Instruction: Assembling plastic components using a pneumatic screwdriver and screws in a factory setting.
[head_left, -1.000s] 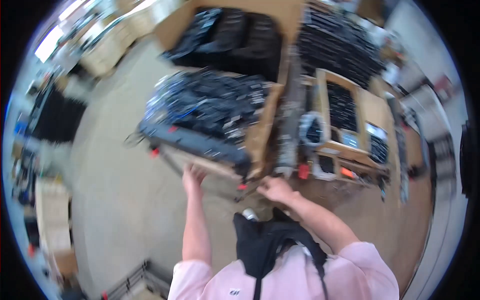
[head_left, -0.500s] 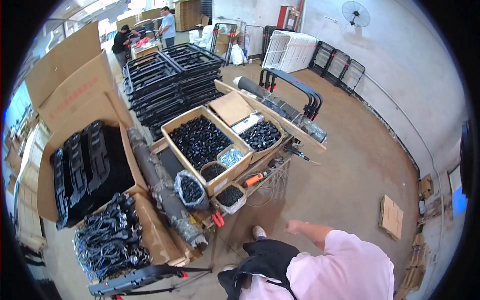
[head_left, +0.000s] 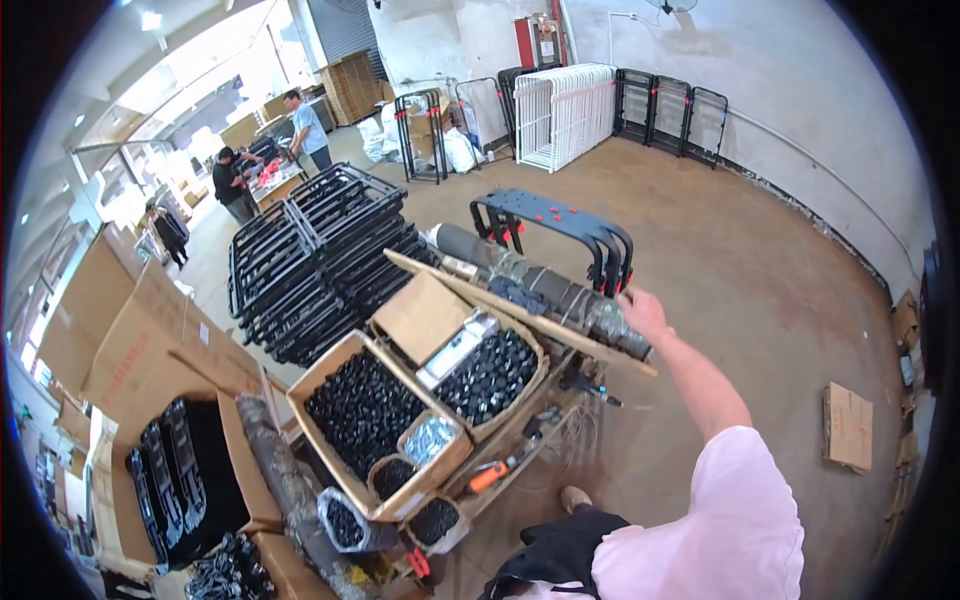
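Observation:
My right hand (head_left: pixel 645 313) reaches far forward, with its arm stretched out in a pink sleeve. The fingers are curled closed at the red-tipped near end of a black curved tubular frame (head_left: pixel 560 212), which stands beyond the workbench. Just below the hand lies a long wrapped roll (head_left: pixel 560 290), bound with clear film, beside a wooden plank (head_left: pixel 520 310). My left hand is out of view.
Cartons of small black plastic parts (head_left: pixel 365 405) fill the bench. An orange-handled power tool (head_left: pixel 488 477) lies at its edge. Stacked black frames (head_left: pixel 325 255) stand beyond, white racks (head_left: pixel 565 115) by the wall. A flat carton (head_left: pixel 847 427) lies right. Several people are at the back.
My right hand has gone from low beside my body up and forward to the black curved frame. The view has shifted, and the bench appears lower left.

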